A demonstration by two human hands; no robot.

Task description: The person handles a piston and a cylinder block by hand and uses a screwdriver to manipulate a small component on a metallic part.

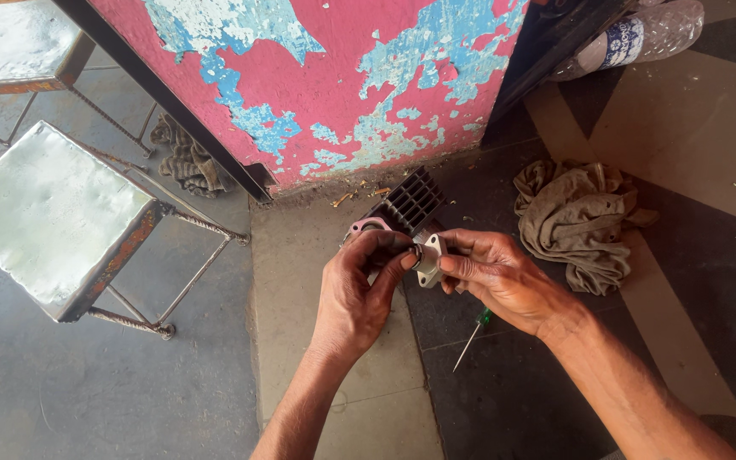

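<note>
Between left hand [358, 290] and right hand [496, 277]: small metal flange [430, 260], pinched.

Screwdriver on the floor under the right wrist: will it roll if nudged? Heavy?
The screwdriver has a thin straight shaft and a small green handle, so it is probably light. Lying flat on the floor, it would likely roll sideways if nudged. It looks stiff, not bendy.

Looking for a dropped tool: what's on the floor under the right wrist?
A green-handled screwdriver lies on the floor below the right hand. The wrist covers the handle's top.
</note>
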